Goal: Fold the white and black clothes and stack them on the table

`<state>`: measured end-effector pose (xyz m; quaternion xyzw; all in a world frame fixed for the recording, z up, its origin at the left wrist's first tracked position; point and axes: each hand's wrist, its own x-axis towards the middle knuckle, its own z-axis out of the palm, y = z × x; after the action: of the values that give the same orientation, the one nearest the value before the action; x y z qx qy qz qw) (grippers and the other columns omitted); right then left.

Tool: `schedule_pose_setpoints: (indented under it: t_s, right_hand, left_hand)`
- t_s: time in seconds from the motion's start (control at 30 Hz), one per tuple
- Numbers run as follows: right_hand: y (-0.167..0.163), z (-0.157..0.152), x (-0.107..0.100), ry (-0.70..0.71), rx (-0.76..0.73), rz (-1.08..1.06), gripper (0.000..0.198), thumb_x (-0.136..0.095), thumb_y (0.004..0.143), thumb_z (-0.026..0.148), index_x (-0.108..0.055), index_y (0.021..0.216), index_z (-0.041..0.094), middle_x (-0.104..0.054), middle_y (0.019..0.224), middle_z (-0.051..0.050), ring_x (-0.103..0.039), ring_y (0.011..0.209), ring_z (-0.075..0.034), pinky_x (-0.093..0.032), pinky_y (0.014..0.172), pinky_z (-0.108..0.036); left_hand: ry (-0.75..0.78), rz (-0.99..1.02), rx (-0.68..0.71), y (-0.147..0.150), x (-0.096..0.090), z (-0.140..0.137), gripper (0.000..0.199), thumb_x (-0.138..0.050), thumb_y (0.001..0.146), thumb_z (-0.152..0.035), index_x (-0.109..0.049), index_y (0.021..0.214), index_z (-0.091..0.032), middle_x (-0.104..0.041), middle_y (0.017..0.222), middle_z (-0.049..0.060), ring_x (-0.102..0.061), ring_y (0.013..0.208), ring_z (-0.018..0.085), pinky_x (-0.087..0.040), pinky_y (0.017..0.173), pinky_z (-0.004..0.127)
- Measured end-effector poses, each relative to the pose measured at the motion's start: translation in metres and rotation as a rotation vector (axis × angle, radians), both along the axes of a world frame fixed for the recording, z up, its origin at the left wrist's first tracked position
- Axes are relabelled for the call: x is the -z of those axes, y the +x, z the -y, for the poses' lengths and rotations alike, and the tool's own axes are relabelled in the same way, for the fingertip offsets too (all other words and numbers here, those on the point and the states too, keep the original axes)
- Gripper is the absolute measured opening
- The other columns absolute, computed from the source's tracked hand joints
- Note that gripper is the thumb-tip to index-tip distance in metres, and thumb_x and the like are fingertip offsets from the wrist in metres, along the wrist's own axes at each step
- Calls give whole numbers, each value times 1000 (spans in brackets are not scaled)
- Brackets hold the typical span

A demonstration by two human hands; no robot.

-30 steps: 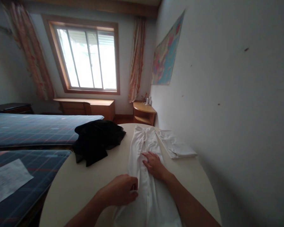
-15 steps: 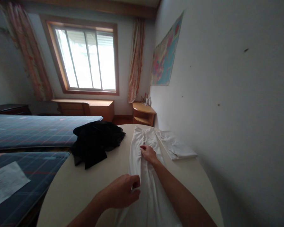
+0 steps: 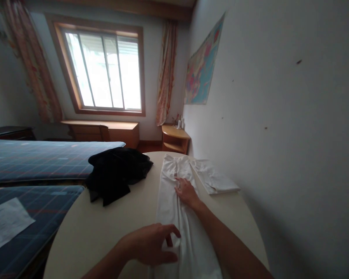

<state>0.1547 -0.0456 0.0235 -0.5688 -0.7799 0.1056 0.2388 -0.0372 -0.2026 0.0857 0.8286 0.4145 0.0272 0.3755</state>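
the white garment point(image 3: 167, 193) lies flat on the round table point(image 3: 84, 240), its long side running straight away from the person, with a crease down the middle. both hands are at it: the left hand point(image 3: 155, 246) is at the near part, coming in from the left edge, and the right hand point(image 3: 187, 193) is farther up, at the middle crease. the left thumb and fingers are well apart, with white cloth showing in the gap, and seem to have hold of nothing. the right fingers are a little spread and bent on the cloth; i cannot tell whether they pinch a fold. a folded white cloth point(image 3: 218, 182) lies just beside the far right end, and a black cloth point(image 3: 116, 174) lies to the left, apart. the near end is cut off below, the right forearm hides part of the garment's right side, and the left fingertips' contact is hard to make out
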Motion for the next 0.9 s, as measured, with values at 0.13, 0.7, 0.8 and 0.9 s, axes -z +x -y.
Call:
schedule_pose_setpoints:
  t_s: [0.13,0.7,0.8,0.9]
  right_hand:
    - [16,32,-2,-46,-173,63,42,-54,87,26,-60,128,18,-60,131,-11,-52,124,-23,-36,108,-35]
    - [34,65,11,-201,-170,248,62,-29,98,58,-30,153,28,-17,163,-4,-7,150,-28,-6,118,-55]
    - [30,49,8,-183,-161,247,60,-31,98,55,-32,152,28,-20,162,-3,-11,150,-27,-7,119,-53]
    - [29,37,6,-164,-134,231,58,-33,98,53,-36,150,28,-25,161,-3,-16,149,-26,-8,119,-51]
  left_hand:
    - [-371,149,103,1,3,-4,43,-52,91,-39,-51,132,-28,-73,106,4,-67,61,14,-48,58,24]
    - [429,-13,-51,8,57,-39,67,-57,90,-37,-33,150,-20,-30,158,12,-22,148,27,-18,121,48]
    - [505,-23,-125,11,63,-51,64,-59,90,-39,-37,147,-21,-34,157,12,-25,147,28,-19,120,49]
    - [581,-9,-208,12,68,-59,56,-62,88,-37,-46,140,-23,-43,151,10,-34,142,27,-25,119,46]
